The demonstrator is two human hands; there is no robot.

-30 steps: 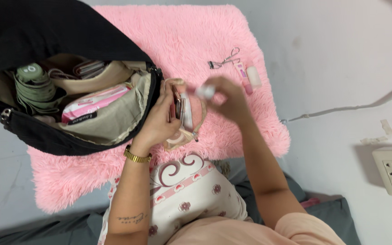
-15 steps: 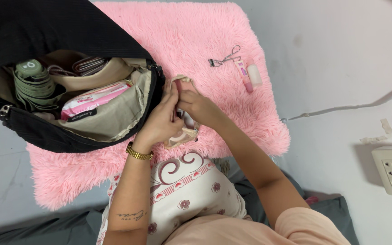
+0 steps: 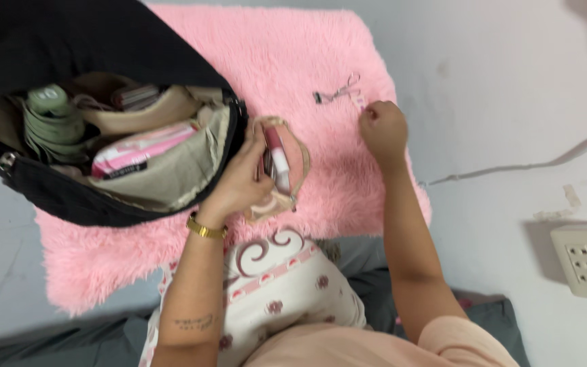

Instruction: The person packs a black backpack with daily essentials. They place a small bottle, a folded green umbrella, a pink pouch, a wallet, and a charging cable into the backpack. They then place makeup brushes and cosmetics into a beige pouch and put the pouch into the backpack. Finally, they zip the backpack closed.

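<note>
My left hand point(image 3: 238, 182) grips a small pink pouch point(image 3: 295, 155) and holds it open on the pink fluffy rug point(image 3: 307, 47). A pink and white tube point(image 3: 278, 160) lies inside the pouch. My right hand point(image 3: 383, 129) is out to the right on the rug, fingers curled down over a pink tube point(image 3: 359, 102) whose tip shows past my knuckles. Whatever else lies under that hand is hidden. A metal eyelash curler point(image 3: 336, 90) lies just left of the right hand.
An open black bag point(image 3: 69, 197) sits at the left on the rug, with a folded green umbrella point(image 3: 52, 122) and a pink packet point(image 3: 140, 148) inside. A white socket block point(image 3: 582, 261) and a white cable point(image 3: 511, 163) lie on the floor at the right.
My right hand put a white-capped tube into the pouch, then left the pouch and moved right to the pink tube by the eyelash curler. My left hand kept hold of the pouch.
</note>
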